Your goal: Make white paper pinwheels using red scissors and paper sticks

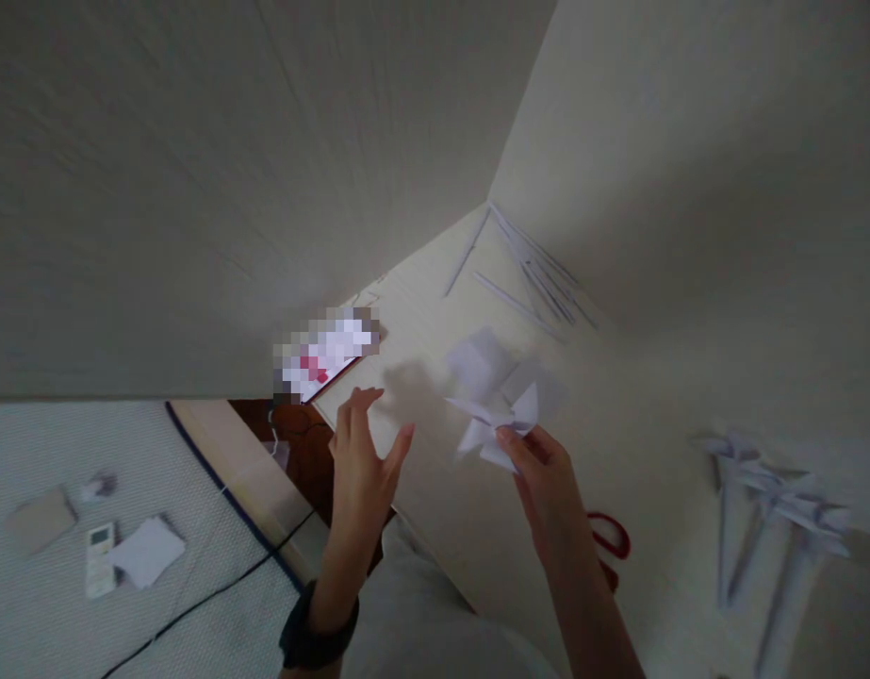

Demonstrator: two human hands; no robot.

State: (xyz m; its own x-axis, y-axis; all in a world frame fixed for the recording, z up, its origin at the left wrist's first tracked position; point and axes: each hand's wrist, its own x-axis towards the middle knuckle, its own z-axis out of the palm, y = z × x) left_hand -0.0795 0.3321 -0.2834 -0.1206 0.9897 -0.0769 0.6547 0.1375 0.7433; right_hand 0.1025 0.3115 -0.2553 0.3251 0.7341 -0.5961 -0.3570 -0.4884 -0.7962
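A folded white paper pinwheel (501, 426) is pinched in my right hand (544, 471), thumb on top, held above the pale tabletop (435, 500). My left hand (364, 453) is raised to its left, thumb and fingers apart, with nothing between them. Under and beyond the pinwheel lie white paper squares (481, 360). Close to my right forearm are red-handled scissors (610, 538), partly covered by the arm. Beyond my left fingers stands a lit phone-like screen (328, 354), its picture blurred out.
Several thin rolled paper sticks (540, 273) lie in the far corner by the walls. Finished paper pinwheels on sticks (778, 490) rest at the right. On the lower left floor are a white remote (101, 558), paper sheets (148, 550) and a black cable (215, 594).
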